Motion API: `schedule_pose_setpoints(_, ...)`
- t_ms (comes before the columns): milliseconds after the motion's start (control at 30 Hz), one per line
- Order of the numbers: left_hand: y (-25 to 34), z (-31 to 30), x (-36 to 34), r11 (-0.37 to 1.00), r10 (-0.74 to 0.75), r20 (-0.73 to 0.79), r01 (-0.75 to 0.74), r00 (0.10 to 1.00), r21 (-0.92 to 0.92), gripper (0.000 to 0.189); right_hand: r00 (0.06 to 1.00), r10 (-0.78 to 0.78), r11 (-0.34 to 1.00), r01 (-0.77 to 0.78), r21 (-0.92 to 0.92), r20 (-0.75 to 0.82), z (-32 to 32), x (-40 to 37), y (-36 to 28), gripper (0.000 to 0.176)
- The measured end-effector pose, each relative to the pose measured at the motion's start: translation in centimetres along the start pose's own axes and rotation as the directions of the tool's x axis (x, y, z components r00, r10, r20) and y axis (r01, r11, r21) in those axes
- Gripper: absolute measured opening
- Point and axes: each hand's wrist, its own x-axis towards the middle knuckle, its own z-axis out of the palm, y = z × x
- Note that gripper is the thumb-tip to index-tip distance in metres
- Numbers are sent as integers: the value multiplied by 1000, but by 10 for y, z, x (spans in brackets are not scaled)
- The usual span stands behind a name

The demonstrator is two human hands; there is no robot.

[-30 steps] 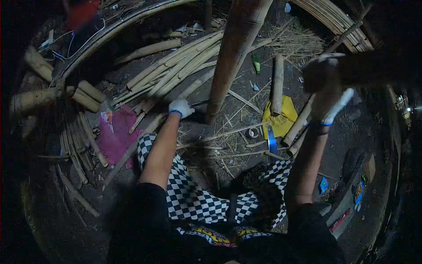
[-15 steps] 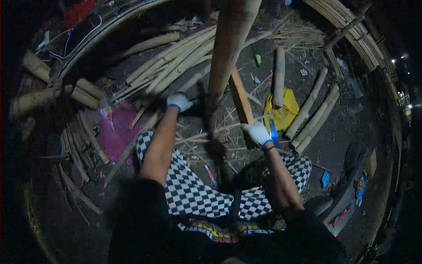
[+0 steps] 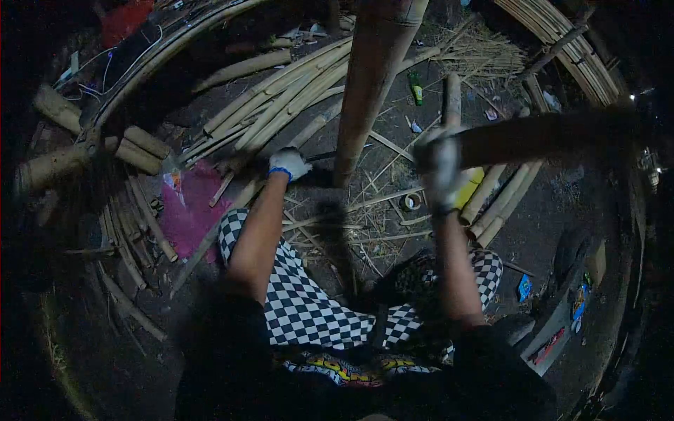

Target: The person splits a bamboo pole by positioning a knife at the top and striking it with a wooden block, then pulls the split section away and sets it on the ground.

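A thick upright bamboo pole (image 3: 371, 77) stands in front of me, its foot on the dirt floor. My left hand (image 3: 288, 163), in a white glove, grips a thin dark blade (image 3: 321, 157) that reaches to the pole's left side near its base. My right hand (image 3: 441, 167), also gloved and blurred by motion, is closed around a long wooden club (image 3: 540, 133) that stretches out to the right at about the height of the pole's lower part. My legs in checkered trousers (image 3: 302, 309) lie below both hands.
Split bamboo strips (image 3: 281, 98) are piled left of the pole, short bamboo logs (image 3: 133, 149) lie at far left, and round poles (image 3: 502, 203) lie at right. A pink cloth (image 3: 188, 210), a yellow sheet (image 3: 469, 184), a tape roll (image 3: 409, 202) and loose straw cover the floor.
My right hand went down beside the pole with the club half a second ago and is now raised again, the club swung out to the right. The left hand stayed put.
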Motion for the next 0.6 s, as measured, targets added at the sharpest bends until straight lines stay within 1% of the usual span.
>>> schedule_pose_setpoints(33, -6, 9, 10, 1000, -5, 3, 5, 1000, -24, 58, 937, 264, 874, -332, -354, -227, -12, -58, 21, 41)
schedule_pose_setpoints(67, -6, 18, 12, 999, -6, 13, 6, 1000, -50, 60, 717, 528, 240, -640, -730, -455, -22, -116, 41, 50)
schedule_pose_setpoints(100, -1, 9, 9, 999, -29, 14, 30, 999, -34, 55, 430, 684, -260, -612, -747, -589, -32, -173, 61, 60)
schedule_pose_setpoints(133, -10, 16, 15, 998, 5, -86, -10, 996, -55, 50, 396, 724, -254, -609, -751, -566, -34, -178, 61, 58)
schedule_pose_setpoints(167, -17, 23, 19, 995, -17, -57, 11, 998, -97, 49, 351, 718, -314, -607, -730, -600, -19, -161, 47, 60)
schedule_pose_setpoints(200, -17, 26, 19, 998, -14, -55, 10, 998, -69, 49, 434, 711, -388, -415, -823, -554, -35, -157, 54, 60)
schedule_pose_setpoints(233, -17, 29, 18, 999, -12, -53, 9, 999, -40, 50, 379, 717, -359, -518, -776, -585, -19, -133, 37, 61)
schedule_pose_setpoints(267, -18, 26, 22, 996, 7, 52, -2, 999, -90, 54, 314, 722, -334, -621, -709, -616, 3, -103, 16, 61)
schedule_pose_setpoints(333, -15, 23, 16, 993, -8, -59, 1, 998, -117, 55, 502, 618, -236, -616, -752, -605, 4, -77, 3, 60)
schedule_pose_setpoints(367, -14, 22, 17, 992, -8, -64, 0, 998, -123, 55, 563, 566, -185, -625, -758, -602, 18, -51, -15, 55)
schedule_pose_setpoints(400, -14, 24, 16, 994, 8, -154, -25, 988, -110, 53, 614, 514, -135, -632, -763, -599, 38, -22, -34, 51)
schedule_pose_setpoints(433, -15, 29, 13, 995, 25, -240, -49, 971, -92, 51, 729, 401, -42, -591, -806, -555, 46, -4, -46, 45)
schedule_pose_setpoints(467, -13, 26, 11, 995, 23, -236, -46, 972, -92, 51, 821, 270, 45, -532, -845, -503, 50, 15, -56, 40)
schedule_pose_setpoints(500, -8, 17, 10, 1000, 6, -105, -9, 994, -21, 51, 866, 167, 104, -491, -865, -471, 52, 35, -70, 37)
schedule_pose_setpoints(533, -5, 12, 12, 998, -19, 29, 17, 999, 54, 51, 887, 105, 223, -461, -859, -449, 60, 51, -83, 36)
schedule_pose_setpoints(567, -11, 22, 26, 996, -73, -10, 72, 997, -57, 53, 904, 43, 335, -414, -846, -425, 67, 66, -97, 35)
schedule_pose_setpoints(600, -8, 18, 22, 996, -72, -7, 72, 997, -59, 53, 910, 25, 502, -368, -782, -413, 74, 76, -103, 36)
